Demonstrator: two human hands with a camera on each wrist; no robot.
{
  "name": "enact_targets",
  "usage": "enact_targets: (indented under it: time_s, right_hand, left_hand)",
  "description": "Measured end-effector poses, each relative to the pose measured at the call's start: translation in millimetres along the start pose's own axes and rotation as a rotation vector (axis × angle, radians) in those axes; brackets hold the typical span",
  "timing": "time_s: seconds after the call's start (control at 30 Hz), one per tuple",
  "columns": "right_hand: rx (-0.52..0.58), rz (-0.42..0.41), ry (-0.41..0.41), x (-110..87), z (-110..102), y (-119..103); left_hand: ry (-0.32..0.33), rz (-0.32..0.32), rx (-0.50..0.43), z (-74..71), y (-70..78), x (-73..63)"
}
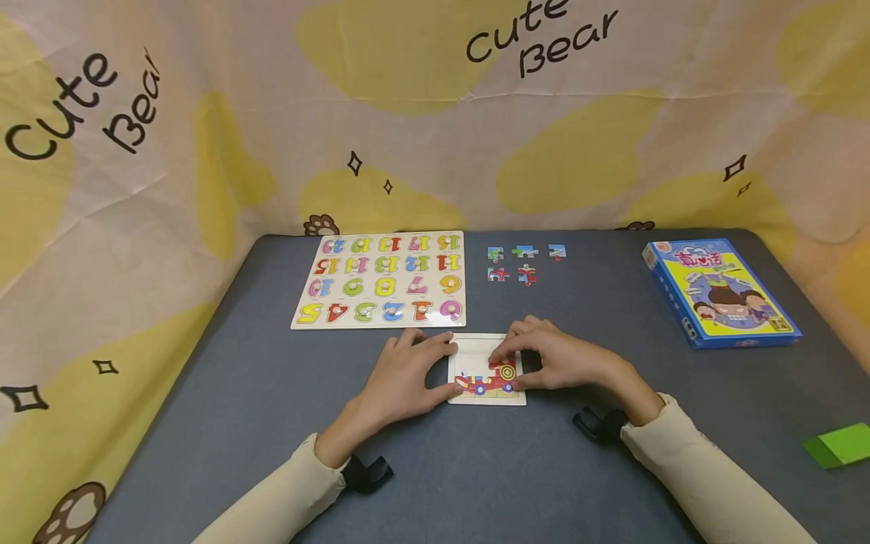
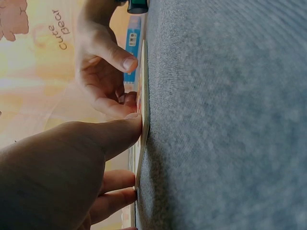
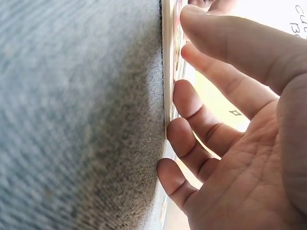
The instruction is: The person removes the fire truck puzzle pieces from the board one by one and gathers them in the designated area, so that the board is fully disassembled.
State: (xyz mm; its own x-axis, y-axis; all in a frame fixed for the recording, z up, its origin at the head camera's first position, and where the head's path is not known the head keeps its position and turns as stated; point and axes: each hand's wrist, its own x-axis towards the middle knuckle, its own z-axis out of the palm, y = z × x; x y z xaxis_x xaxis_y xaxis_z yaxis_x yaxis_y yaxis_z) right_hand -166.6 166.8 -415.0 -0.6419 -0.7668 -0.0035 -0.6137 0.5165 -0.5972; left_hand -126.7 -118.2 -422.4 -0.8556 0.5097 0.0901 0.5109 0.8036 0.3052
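A small jigsaw tray [image 1: 479, 346] with a pale frame lies between the hands, its back part bare. Along its front, fitted pieces show a red tractor [image 1: 479, 385] with a yellow-and-red wheel. My left hand [image 1: 406, 374] steadies the tray's left side, thumb [image 2: 125, 132] straight on the near corner and fingers at the far-left corner. From the right, my right hand [image 1: 560, 355] reaches over the tray with fingers bent. Its index fingertip touches the pieces above the tractor, and its thumb [image 3: 216, 33] lies near the wheel, a gap between them.
Several loose jigsaw pieces [image 1: 526, 251] lie in two rows behind the tray. A number board [image 1: 387, 276] is at the back left. At the right are a blue-and-yellow box [image 1: 723, 295] and a green block [image 1: 841, 446]. A printed curtain [image 1: 435, 136] hangs behind the grey table [image 1: 238, 423].
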Motion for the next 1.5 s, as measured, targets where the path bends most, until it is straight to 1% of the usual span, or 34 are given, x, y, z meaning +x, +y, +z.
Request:
enact_targets:
  time_s: [0.3, 0.6, 1.3, 1.5]
  right_hand:
    - [-0.028, 0.001, 0.012, 1.4, 1.0, -0.2]
    - [-0.021, 0.026, 0.017, -0.1, 1.6, -0.4]
    - [0.004, 0.021, 0.041, 0.2, 1.2, -2.5]
    - [0.017, 0.031, 0.043, 0.2, 0.8, -2.3]
  left_hand:
    - [-0.002, -0.013, 0.001, -0.2, -1.3, -0.4]
    - [-0.008, -0.002, 0.0, 1.7, -1.8, 0.5]
    - [0.001, -0.006, -0.006, 1.7, -1.5, -0.1]
    - [0.0, -0.006, -0.004, 1.0, -0.8, -0.2]
